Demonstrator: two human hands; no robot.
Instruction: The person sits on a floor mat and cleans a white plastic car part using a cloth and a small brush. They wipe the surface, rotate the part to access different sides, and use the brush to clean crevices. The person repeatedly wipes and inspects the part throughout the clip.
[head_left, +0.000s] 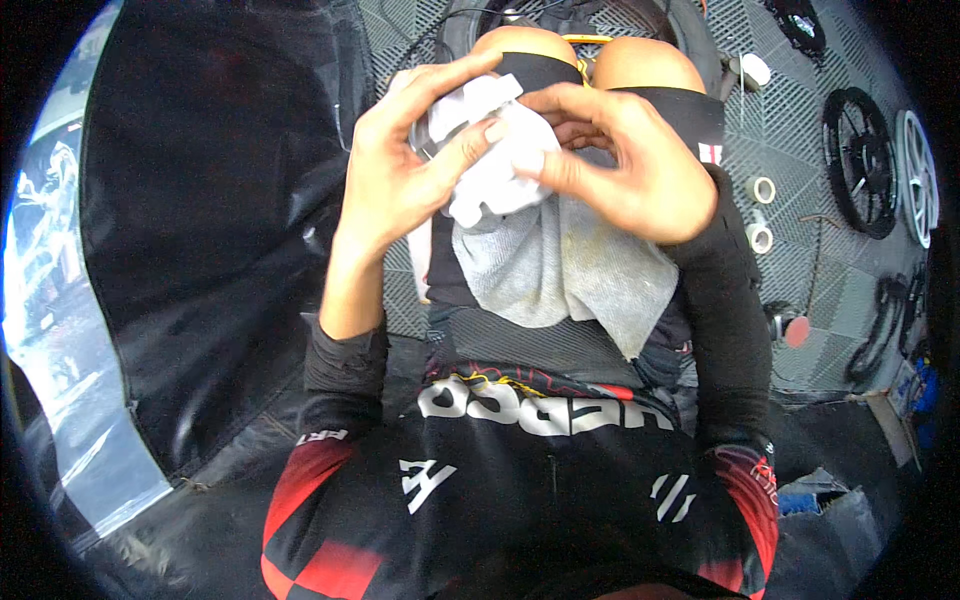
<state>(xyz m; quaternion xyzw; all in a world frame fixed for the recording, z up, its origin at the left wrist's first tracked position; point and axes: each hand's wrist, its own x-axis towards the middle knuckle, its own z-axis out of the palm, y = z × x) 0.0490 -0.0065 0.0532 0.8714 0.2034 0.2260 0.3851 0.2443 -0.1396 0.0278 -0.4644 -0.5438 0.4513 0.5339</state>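
Both hands are raised over my lap around a white, crumpled-looking piece (517, 161), overexposed so that I cannot tell its material. My left hand (405, 150) grips its left side, thumb pressed on the front and fingers behind. Beside that palm, a greyish, shiny edge shows, partly covered by the fingers. On the right side, my right hand (630, 161) pinches the white piece between thumb and fingers. Below the hands a grey cloth (547, 270) with faint stains lies draped over my lap.
A tyre (457, 37) lies beyond my knees on the grey grated floor tiles (787, 135). To the right are two tape rolls (762, 190), a black spoked wheel (860, 161), a grey wheel (916, 180) and a tool with a reddish disc (796, 331). Black sheeting (202, 225) covers the left.
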